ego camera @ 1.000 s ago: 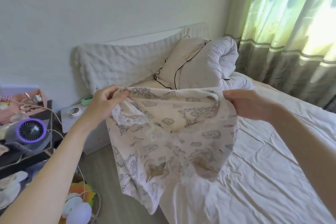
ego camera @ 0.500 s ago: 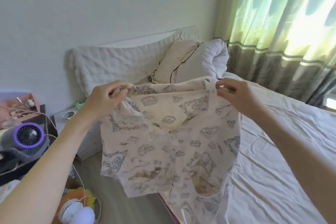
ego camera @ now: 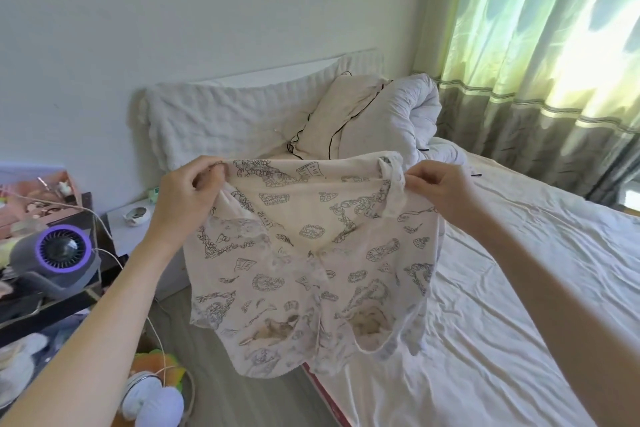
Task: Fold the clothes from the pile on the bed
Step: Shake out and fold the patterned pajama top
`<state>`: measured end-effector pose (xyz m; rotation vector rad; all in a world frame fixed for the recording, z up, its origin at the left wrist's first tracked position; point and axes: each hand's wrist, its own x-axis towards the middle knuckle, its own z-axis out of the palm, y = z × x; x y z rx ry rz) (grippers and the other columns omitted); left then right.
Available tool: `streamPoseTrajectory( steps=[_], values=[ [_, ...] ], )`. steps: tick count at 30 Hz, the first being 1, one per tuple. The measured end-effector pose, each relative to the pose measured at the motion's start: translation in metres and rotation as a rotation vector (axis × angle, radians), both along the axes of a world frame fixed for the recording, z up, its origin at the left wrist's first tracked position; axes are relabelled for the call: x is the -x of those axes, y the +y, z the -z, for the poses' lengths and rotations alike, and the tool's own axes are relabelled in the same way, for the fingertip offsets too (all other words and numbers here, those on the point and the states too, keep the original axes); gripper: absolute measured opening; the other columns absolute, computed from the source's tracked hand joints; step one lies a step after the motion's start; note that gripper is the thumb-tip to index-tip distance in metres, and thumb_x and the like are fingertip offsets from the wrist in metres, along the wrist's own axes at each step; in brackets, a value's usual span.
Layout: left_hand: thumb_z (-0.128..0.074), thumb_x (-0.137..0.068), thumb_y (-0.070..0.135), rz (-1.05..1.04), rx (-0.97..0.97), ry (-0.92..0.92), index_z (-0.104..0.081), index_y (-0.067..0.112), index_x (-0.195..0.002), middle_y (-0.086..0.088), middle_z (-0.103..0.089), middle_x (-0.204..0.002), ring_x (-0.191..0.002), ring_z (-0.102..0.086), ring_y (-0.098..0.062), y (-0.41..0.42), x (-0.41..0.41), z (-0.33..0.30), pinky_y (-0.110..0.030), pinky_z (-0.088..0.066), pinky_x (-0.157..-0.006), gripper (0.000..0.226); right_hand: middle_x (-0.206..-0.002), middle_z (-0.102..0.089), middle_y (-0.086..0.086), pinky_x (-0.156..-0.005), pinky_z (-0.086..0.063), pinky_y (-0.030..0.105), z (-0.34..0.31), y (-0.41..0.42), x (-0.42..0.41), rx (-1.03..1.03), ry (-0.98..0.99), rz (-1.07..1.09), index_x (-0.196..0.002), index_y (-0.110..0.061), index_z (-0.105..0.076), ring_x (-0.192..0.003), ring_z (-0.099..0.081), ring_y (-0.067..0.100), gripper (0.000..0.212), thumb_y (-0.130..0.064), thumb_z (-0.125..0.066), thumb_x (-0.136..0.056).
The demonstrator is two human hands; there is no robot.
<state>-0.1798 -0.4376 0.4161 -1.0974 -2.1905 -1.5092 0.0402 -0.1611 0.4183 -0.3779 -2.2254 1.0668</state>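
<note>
Here, we held a pale printed garment (ego camera: 311,253) up in the air above the near edge of the bed (ego camera: 519,288), its body hanging down toward the floor. Our left hand (ego camera: 187,194) pinched one top corner with curled fingers, on the side away from the bed. Our right hand (ego camera: 440,191) pinched the other top corner, over the bed itself. The top edge, its long axis, ran level between our two hands, side to side. Neither hand seemed nearer the cloth; both gripped it. We judged that laying it flat called for lowering it rightward onto the bed. We could not see the pile.
</note>
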Motion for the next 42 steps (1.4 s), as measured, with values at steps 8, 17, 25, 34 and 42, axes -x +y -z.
streamPoseTrajectory(
  steps=[8,17,25,34,42],
  values=[
    [-0.059,-0.089,0.029,-0.001,0.229,-0.058,-0.072,0.025,-0.088,0.004,-0.067,-0.073,-0.065,-0.054,-0.008,-0.019,-0.011,0.041,-0.023,-0.043,-0.059,0.014,-0.071,-0.057,-0.009,-0.070,-0.042,0.022,0.042,-0.002,-0.016,-0.074,-0.278,0.088,-0.076,-0.020,-0.061,-0.066,-0.049,0.005,0.014,-0.012,-0.065,-0.086],
    [-0.048,-0.080,0.042,-0.025,0.097,0.108,-0.071,0.024,-0.084,0.004,-0.065,-0.064,-0.066,-0.055,-0.013,0.006,-0.003,0.013,-0.013,-0.036,-0.054,0.029,-0.063,-0.043,-0.003,-0.049,-0.030,0.017,0.007,-0.003,-0.014,0.105,0.001,0.158,-0.076,-0.028,-0.054,-0.052,-0.036,0.003,0.024,-0.012,-0.056,-0.093],
    [-0.051,-0.086,0.031,-0.061,0.015,0.212,-0.070,0.023,-0.084,0.000,-0.064,-0.064,-0.062,-0.056,-0.018,0.066,0.040,0.013,-0.031,-0.044,-0.059,0.020,-0.072,-0.055,-0.014,-0.059,-0.038,0.011,-0.004,0.039,0.028,-0.150,0.098,0.288,-0.083,-0.025,-0.059,-0.063,-0.050,0.001,0.013,-0.013,-0.060,-0.088],
    [-0.051,-0.086,0.024,-0.137,0.276,0.440,-0.073,0.006,-0.080,-0.007,-0.069,-0.066,-0.051,-0.064,-0.023,0.195,0.169,0.134,-0.032,-0.048,-0.039,0.029,-0.085,-0.064,0.002,-0.070,-0.043,0.030,0.136,0.175,0.171,-0.106,-0.124,0.318,-0.087,-0.012,-0.065,-0.078,-0.054,0.015,0.010,-0.003,-0.061,-0.086],
    [-0.040,-0.097,0.036,-0.048,0.665,0.150,-0.068,0.023,-0.096,0.013,-0.070,-0.077,-0.060,-0.063,-0.012,0.337,0.313,0.295,-0.019,-0.037,-0.045,0.030,-0.086,-0.062,0.015,-0.075,-0.049,0.035,0.314,0.312,0.323,0.110,-0.315,0.310,-0.086,-0.009,-0.063,-0.075,-0.053,0.021,0.009,-0.001,-0.059,-0.088]
  ],
)
